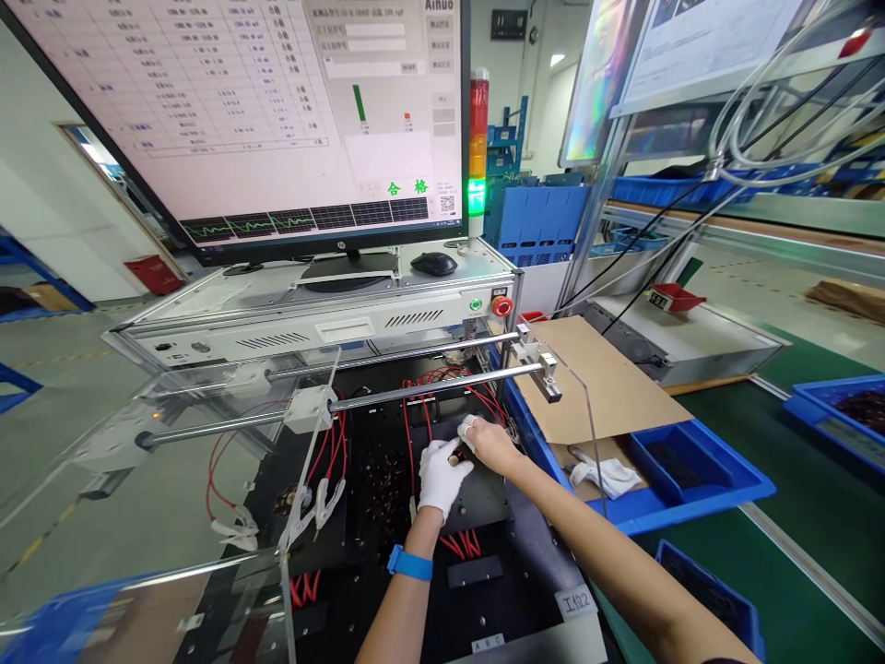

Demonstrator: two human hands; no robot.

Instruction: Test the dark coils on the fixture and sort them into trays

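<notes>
My left hand (pixel 440 475) wears a white glove and has a blue band on the wrist. Its fingers curl around a small dark part (pixel 456 455) over the black test fixture (pixel 484 498). My right hand (pixel 488 441) is bare except for a white finger cot; its fingers pinch at the same small part, touching the left hand. Red wires (pixel 421 406) run from the back of the fixture toward both hands. A pile of small dark components (pixel 383 480) lies just left of my left hand.
A clear acrylic guard (pixel 304 443) on metal rods (pixel 415 392) stands raised over the fixture. Behind are a monitor (pixel 277 120), a mouse (pixel 433 264) and a red stop button (pixel 501 306). At the right, a blue tray (pixel 691 480) holds cardboard and a white glove (pixel 605 477).
</notes>
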